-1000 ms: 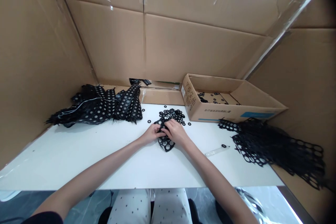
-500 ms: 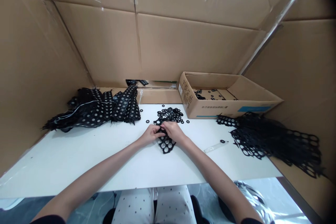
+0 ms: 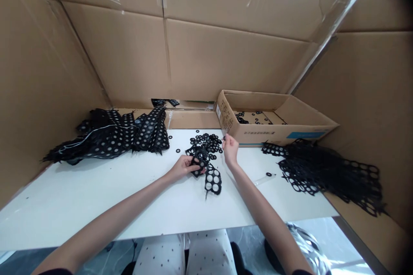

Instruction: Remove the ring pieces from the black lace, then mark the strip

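My left hand (image 3: pixel 183 166) is closed on a black perforated rubber sheet (image 3: pixel 213 179), pinching its bunched upper part. The lower strip, with large round holes, hangs toward me over the white table. Just beyond lies a pile of small black rubber rings (image 3: pixel 206 141), partly touching the sheet. My right hand (image 3: pixel 231 150) is raised to the right of the pile, in front of the box's near left corner. Its fingers are pinched together, with a tiny dark bit at the tips too small to make out.
An open cardboard box (image 3: pixel 264 133) with scattered rings stands at the back right. Unpunched-looking dotted black sheets (image 3: pixel 112 137) are heaped at left, holed black sheets (image 3: pixel 329 176) at right. A clear slim tube (image 3: pixel 263 180) and a ring (image 3: pixel 268 174) lie near them. Cardboard walls surround the table.
My right hand has left the sheet and moved up and right toward the box. My left hand still grips the sheet, whose holed strip now hangs farther right.
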Demonstrator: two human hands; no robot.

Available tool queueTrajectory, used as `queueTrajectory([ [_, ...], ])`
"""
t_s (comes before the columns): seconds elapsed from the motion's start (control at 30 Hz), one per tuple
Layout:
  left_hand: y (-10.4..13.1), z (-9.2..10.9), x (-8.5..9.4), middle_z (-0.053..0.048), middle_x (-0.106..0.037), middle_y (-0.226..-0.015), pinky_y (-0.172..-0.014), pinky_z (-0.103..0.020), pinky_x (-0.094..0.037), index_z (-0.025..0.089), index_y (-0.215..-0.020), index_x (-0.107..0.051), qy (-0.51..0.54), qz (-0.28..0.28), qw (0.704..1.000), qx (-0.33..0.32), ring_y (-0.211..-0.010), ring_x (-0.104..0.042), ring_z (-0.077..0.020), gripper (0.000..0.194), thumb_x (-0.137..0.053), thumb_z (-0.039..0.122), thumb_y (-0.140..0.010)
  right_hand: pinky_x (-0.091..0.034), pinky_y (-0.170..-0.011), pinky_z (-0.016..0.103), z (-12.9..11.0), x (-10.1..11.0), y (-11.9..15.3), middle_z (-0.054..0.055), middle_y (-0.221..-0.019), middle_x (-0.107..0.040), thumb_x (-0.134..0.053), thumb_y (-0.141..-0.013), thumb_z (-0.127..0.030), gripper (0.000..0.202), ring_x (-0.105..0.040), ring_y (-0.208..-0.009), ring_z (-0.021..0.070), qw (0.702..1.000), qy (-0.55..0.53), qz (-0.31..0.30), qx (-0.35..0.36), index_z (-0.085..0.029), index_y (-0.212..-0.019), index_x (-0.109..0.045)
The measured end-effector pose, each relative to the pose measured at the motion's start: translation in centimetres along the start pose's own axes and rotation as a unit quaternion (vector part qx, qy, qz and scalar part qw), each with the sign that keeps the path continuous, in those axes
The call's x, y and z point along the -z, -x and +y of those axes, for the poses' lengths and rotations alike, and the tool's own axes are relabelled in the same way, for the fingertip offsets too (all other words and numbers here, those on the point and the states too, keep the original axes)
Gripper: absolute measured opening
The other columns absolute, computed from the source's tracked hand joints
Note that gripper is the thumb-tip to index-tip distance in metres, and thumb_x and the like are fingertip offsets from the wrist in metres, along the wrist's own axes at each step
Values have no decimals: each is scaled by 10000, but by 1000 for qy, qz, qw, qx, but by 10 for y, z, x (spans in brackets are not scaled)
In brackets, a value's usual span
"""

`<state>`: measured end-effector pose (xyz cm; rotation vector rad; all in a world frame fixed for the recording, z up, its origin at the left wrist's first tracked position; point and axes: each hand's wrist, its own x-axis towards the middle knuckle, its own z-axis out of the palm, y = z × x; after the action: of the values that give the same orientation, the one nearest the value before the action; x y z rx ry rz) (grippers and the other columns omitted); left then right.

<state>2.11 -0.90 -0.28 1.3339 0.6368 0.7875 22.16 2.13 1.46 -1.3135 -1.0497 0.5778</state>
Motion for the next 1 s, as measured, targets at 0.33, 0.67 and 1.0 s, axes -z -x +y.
queueTrajectory([
  [0.33,-10,-6,9,-72,-697,-745,-679,-304,-518,94,-872,-584,119,95,988,28,-687,-657,-182,350,-735,344,-679,-394,-703,289,-5,-3,17,87,-819,-661,-439,-895,-378,315,-572,-768,200,927,290,-171,168,-169,-852,-670],
  [0.67,-9,-6,8,-72,-696,-761,-739,-299,-494,77,-864,-625,29,13,999,-9,-759,-652,-195,385,-800,281,-588,-317,-573,236,-21,-9,40,18,-624,-545,-363,-930,-426,420,-470,-589,128,867,284,-317,260,-175,-643,-539],
  [1.0,-8,-2,6,-116,-706,-902,-812,-322,-492,79,-960,-645,80,34,996,0,-828,-662,-208,462,-811,275,-576,-272,-477,232,-13,-18,33,-36,-492,-388,-403,-856,-537,452,-342,-467,100,986,32,-155,49,-174,-601,-493],
])
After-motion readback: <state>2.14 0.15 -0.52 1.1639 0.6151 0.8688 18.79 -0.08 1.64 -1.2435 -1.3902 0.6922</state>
